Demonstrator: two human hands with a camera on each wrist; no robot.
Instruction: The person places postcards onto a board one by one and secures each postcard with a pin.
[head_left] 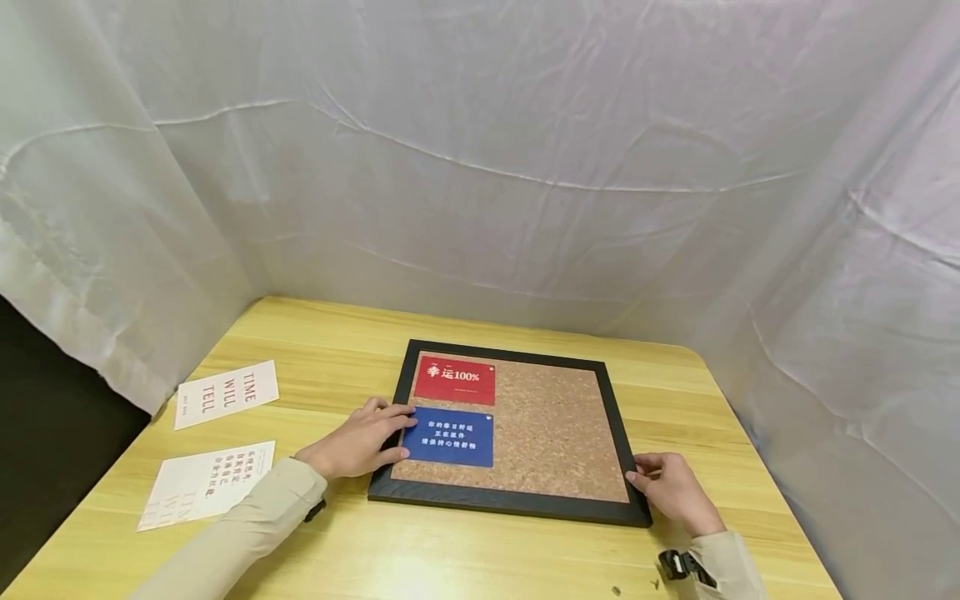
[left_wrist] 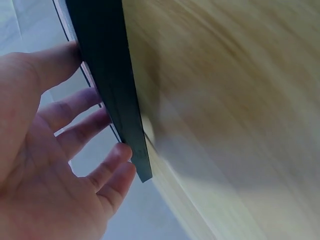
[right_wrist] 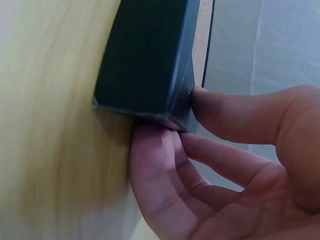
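Note:
A cork board (head_left: 555,425) in a black wooden frame (head_left: 510,500) lies on the table. Two cards sit on its left half: a red card (head_left: 455,381) above a blue card (head_left: 450,437), both with white print and a small pin at the upper right corner. My left hand (head_left: 360,442) rests across the frame's left side, thumb and fingertips at the blue card's left edge. In the left wrist view, two fingers touch the frame's outer side. At the lower right, my right hand (head_left: 675,492) pinches the frame, thumb (right_wrist: 230,115) on top and fingers against its outer side.
On the table's left lie two white cards: one with red lettering (head_left: 227,395), and below it another with red text (head_left: 210,485), partly overlapped by my left sleeve. Two small dark bits (head_left: 617,590) lie near the front edge. A pale curtain (head_left: 480,167) surrounds the table.

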